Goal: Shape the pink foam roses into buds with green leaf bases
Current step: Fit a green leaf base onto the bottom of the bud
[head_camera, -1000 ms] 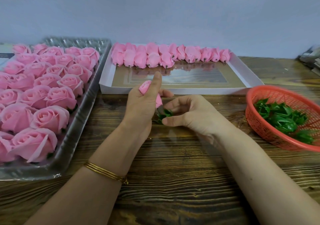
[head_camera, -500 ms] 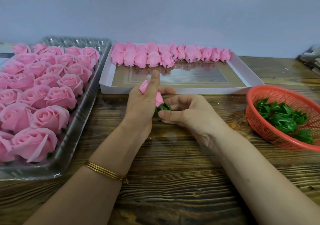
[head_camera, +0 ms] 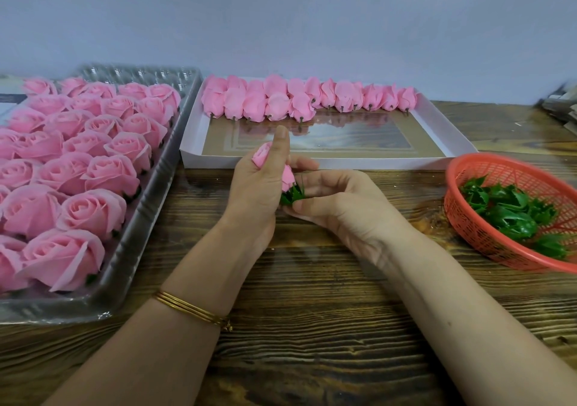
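Pink foam shows on either side of a raised thumb. The left hand grips a rose bud, fingers wrapped round it and thumb pointing straight up. The right hand pinches the green leaf base between thumb and fingertips and holds it against the bud's lower end, just above the wooden worktop. Thin gold bangles circle the left wrist.

Behind the hands a white box holds finished buds in a row along its far wall; the left thumb overlaps its near rim. To the left, a clear plastic tray is packed with open pink roses. To the right, a red mesh basket, cut off by the frame edge, holds loose leaf bases.

A second ago a dark stub showed between bud and leaf base. Now the leaf base sits snug against the pink, and the right hand has risen slightly.
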{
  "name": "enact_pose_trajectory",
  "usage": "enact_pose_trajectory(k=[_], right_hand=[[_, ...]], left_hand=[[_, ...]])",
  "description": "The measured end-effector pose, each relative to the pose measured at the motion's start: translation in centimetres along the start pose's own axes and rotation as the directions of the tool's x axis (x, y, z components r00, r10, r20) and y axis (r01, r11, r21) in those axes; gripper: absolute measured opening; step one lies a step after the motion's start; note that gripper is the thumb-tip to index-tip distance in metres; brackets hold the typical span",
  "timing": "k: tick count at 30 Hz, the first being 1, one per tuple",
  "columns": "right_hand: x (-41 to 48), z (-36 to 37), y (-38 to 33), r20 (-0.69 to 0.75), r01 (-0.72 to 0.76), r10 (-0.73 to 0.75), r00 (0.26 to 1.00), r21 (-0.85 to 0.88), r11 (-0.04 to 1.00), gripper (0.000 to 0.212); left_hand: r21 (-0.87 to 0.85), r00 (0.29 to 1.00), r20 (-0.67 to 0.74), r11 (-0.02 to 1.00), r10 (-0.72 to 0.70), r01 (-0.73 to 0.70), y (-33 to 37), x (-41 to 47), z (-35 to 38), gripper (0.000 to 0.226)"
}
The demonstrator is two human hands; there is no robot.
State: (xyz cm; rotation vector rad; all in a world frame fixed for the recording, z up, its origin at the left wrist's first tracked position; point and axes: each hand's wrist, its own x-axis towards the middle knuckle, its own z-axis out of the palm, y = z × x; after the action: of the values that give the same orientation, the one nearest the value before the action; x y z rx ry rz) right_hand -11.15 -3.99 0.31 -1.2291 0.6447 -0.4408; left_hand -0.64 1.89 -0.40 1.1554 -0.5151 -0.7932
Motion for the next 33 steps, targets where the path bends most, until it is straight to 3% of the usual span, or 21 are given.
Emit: enact_pose_trajectory(k=[10,16,25,28,33], right_hand=[[0.05,-0.07,0.24,-0.011,0.042,-0.043,0.999,-0.02,0.999,0.028],[0.05,-0.04,0.22,0.003,0.018,-0.018,1.0,0.057,0.998,0.025],[0.17,0.17,0.35,-0.048,0.098,-0.095,0.994,0.047,0.994,0.049],[0.28,0.09,0.41,-0.07,0.108,-0.106,0.992,0.03,0.994,0.052],[0.41,0.04,0.49,-0.072,0.103,-0.098,0.993,0.079,0.992,0.041]], left_hand=[[0.022,1.0,0.01,1.0,0.022,-0.022,0.2,-0.24,0.24,0.054],[0.028,1.0,0.009,1.0,0.007,-0.007,0.35,-0.28,0.15,0.055],[0.026,0.999,0.037,1.0,-0.012,0.011,0.36,-0.32,0.26,0.055],[0.013,0.998,0.056,1.0,-0.023,0.023,0.35,-0.28,0.24,0.045],[0.016,0.994,0.111,1.0,-0.023,0.021,0.22,-0.15,0.21,0.05]])
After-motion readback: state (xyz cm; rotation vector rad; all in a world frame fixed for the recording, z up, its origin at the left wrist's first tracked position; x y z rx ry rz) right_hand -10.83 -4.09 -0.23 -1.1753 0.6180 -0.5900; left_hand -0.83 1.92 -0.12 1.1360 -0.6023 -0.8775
